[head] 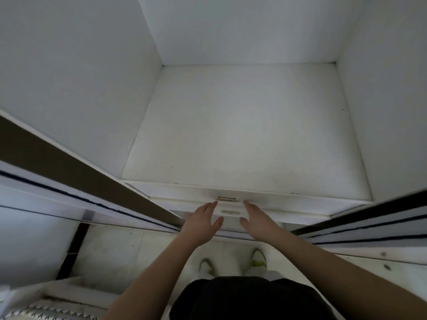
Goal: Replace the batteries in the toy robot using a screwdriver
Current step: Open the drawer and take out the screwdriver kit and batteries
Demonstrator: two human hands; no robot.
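Left hand: extended forward and down from a bare forearm that enters from the lower left. Fingers straight and held together, thumb spread out to the right. Fingertips lie at the drawer fronts, just left of the upper handle. Holds nothing. Whether the fingertips touch the front or hover just off it cannot be told.

Right hand: extended forward from a bare forearm that enters from the lower right. Fingers straight and together, thumb spread out to the left. Fingertips lie just right of the upper handle. Holds nothing. Contact with the front likewise cannot be told.

The two hands mirror one another, palms turned inward and down, well apart at the wrists and nearer at the fingertips, with the lower handle between them.

Drawer unit: white, two fronts stacked, each with a small metal recessed handle at mid-width. Both drawers appear pushed in.

Shelf: white flat top over the drawers, bounded by white walls at left, right and back.

Sliding door edges: one at left, brown-faced with dark trim; one at right.

Shoes: two, pale with green marks, on a pale floor below the hands.

Dark garment: bottom centre.

Toy robot, screwdriver, batteries: none in view; location cannot be told.
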